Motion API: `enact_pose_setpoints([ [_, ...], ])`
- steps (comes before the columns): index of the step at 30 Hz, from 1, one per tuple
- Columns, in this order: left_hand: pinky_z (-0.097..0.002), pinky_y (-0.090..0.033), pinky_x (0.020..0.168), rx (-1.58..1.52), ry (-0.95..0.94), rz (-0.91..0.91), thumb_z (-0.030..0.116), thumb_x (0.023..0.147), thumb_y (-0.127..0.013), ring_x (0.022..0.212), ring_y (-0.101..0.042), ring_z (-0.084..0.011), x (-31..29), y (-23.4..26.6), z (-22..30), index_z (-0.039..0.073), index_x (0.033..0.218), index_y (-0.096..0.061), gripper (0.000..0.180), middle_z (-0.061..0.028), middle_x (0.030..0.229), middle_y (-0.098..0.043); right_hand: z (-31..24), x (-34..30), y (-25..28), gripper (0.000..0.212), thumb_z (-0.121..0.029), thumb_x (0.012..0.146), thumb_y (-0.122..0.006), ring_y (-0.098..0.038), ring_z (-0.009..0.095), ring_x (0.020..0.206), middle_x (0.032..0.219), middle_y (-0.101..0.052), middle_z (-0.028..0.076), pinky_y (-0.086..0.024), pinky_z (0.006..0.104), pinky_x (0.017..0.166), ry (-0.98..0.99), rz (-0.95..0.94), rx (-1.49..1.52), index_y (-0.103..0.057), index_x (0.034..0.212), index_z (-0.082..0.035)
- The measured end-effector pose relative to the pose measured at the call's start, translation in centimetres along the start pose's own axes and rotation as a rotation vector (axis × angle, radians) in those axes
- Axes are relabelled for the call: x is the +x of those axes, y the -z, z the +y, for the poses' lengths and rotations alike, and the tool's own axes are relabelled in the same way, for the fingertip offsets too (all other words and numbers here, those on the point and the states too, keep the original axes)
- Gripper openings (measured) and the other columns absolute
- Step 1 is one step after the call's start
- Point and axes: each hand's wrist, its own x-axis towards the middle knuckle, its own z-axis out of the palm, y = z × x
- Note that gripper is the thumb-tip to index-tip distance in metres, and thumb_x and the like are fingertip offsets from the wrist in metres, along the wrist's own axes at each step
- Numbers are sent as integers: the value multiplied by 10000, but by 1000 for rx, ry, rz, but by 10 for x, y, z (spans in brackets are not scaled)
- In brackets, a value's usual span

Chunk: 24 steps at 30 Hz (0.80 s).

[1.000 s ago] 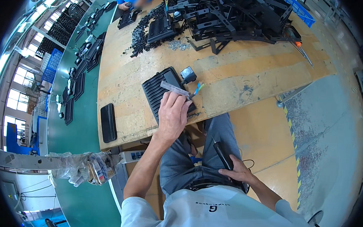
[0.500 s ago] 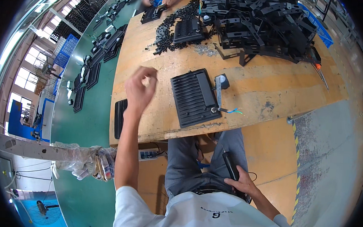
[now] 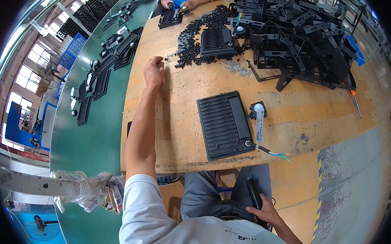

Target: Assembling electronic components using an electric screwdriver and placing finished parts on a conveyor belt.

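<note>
Reaching far up the wooden desk (image 3: 182, 121) toward the upper centre of the frame, the left hand (image 3: 154, 72) rests with fingers curled narrow beside a few loose bits at the near edge of the heap of small black plastic parts (image 3: 195, 38); whether it pinches one I cannot tell. Low in the frame, over the lap, the right hand (image 3: 266, 212) has its grip closed around a black stick-shaped power tool (image 3: 253, 193). Between the two, at mid-frame, lies a black ribbed rectangular lamp housing (image 3: 225, 124), flat on the desk, with a small black block carrying a white round cap (image 3: 258, 110) just beside its right edge and a thin cable with blue and white ends (image 3: 273, 151) trailing off its lower right corner. A second ribbed black housing (image 3: 216, 42) sits within the heap higher up. A tangled pile of black metal brackets (image 3: 306, 39) fills the upper right. At the top edge, another person's hands (image 3: 175, 5) hold a further housing.
</note>
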Motion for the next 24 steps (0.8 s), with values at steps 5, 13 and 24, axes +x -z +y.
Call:
enact_pose_setpoints([
  [5, -374, -542, 811, -50, 34, 3, 83, 880, -624, 848, -697, -287, 9, -3, -1, 71, 1051, -746, 210, -161, 942, -714, -5, 5, -4, 982, -394, 777, -847, -661, 182, 601, 813, -691, 137, -539, 326, 592, -40, -22, -15, -352, 1428, 149],
  [13, -306, -531, 702, -361, -51, -207, 30, 847, -668, 736, -657, -176, -15, -3, 23, 14, 1060, -731, 222, -108, 856, -694, -6, 15, -9, 1007, -468, 756, -839, -682, 345, 1063, 1185, -654, 290, -531, 389, 933, 19, -31, -92, -390, 1414, 148],
  [24, -398, -531, 780, -31, -267, -160, 94, 831, -700, 843, -681, -341, -7, -3, 18, 33, 857, -740, 77, -166, 888, -696, -30, -10, -6, 1012, -500, 778, -814, -666, 353, 1032, 1179, -626, 318, -514, 409, 924, 43, 15, -147, -378, 1422, 149],
])
